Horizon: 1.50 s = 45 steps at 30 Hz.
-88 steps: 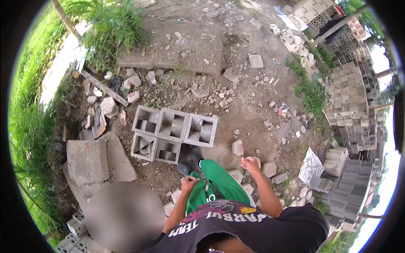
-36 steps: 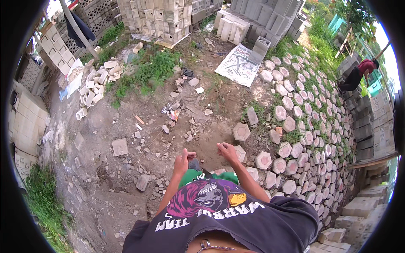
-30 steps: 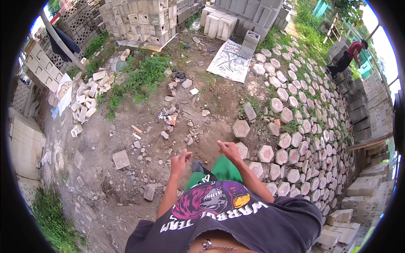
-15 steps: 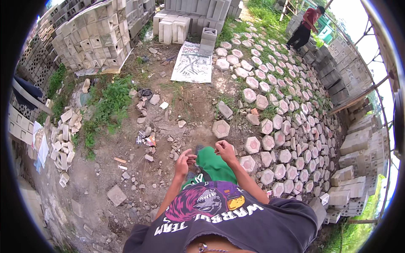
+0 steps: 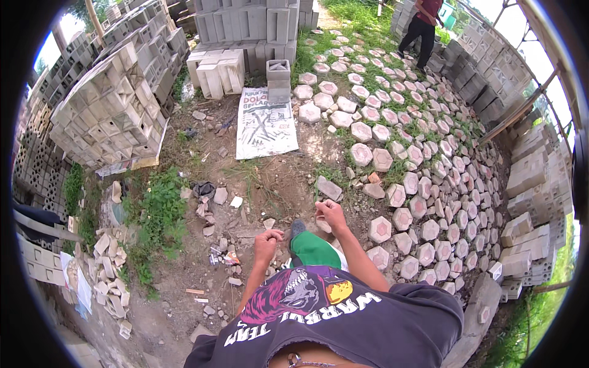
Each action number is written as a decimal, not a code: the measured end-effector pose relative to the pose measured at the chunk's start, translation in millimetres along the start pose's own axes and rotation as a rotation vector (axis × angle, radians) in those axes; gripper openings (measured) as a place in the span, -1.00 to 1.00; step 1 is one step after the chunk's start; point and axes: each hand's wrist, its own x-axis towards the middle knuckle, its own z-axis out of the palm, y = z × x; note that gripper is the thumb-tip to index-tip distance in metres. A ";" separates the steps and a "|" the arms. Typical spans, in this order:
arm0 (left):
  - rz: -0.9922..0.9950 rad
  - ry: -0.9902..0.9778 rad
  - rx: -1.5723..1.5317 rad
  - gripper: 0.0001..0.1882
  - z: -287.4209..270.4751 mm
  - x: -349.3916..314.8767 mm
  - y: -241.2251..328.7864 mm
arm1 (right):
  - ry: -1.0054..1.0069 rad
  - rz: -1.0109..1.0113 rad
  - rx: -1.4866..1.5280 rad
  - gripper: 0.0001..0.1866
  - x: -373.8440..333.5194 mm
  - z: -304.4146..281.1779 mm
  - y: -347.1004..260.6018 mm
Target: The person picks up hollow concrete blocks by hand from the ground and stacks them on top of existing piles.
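The person's left hand point(image 5: 268, 243) hangs before the shirt point(image 5: 307, 334), its fingers half bent and loose, with nothing visible in them. The right hand point(image 5: 332, 216) is curled inward, knuckles up; I can't tell how tightly it closes, though no object shows. A pale stone paver point(image 5: 323, 225) peeks from under that hand in view, low on the ground, and a grey block point(image 5: 329, 187) lies just beyond its fingers, apart from them.

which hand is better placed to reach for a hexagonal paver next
Probably the right hand: it is on the same side as the hexagonal pavers, while the left hand is farther from them, over dirt and rubble.
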 end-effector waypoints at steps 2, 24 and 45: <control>-0.002 0.052 -0.048 -0.76 -7.3 48.4 15.5 | 0.042 -0.062 0.023 -0.69 40.5 4.6 -34.6; -0.106 -0.141 0.071 -0.47 -4.5 498.2 137.5 | 0.120 0.082 0.237 -0.74 348.1 70.2 -243.4; -0.353 -0.616 -0.102 -0.45 91.8 809.4 291.1 | 0.605 0.037 0.497 -0.55 510.4 3.5 -418.5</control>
